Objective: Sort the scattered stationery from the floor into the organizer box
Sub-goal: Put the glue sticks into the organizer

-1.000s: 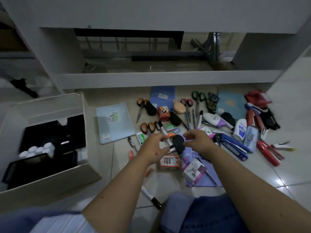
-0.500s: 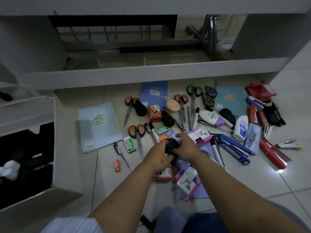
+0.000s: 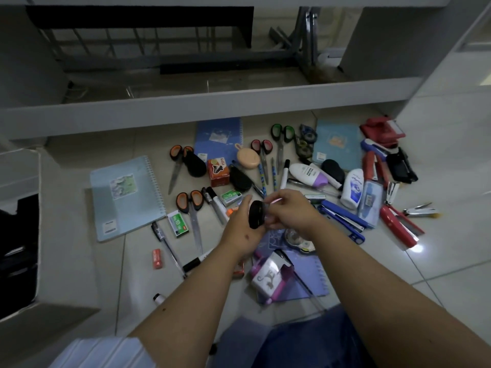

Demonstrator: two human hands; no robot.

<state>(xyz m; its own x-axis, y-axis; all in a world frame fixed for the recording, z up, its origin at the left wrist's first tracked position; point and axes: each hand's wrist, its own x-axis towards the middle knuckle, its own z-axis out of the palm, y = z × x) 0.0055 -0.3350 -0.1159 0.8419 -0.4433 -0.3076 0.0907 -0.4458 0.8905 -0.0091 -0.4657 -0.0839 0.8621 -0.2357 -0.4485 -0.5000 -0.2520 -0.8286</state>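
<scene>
Stationery lies scattered on the tiled floor. My left hand and my right hand meet above the pile and together hold a black oval object, lifted off the floor. The right fingers also pinch something thin and pinkish at its top. The cardboard organizer box with black compartments stands at the far left, partly out of frame. Below the hands lie a purple notebook, a clear tape roll and a pink-and-white packet.
Around the hands lie a light-blue notebook, orange-handled scissors, green staple boxes, markers, a red eraser, blue stapler, red staplers and white bottles. A grey shelf ledge runs behind.
The black oval object has come up off the floor into both hands. The view has swung right, pushing the box toward the left edge.
</scene>
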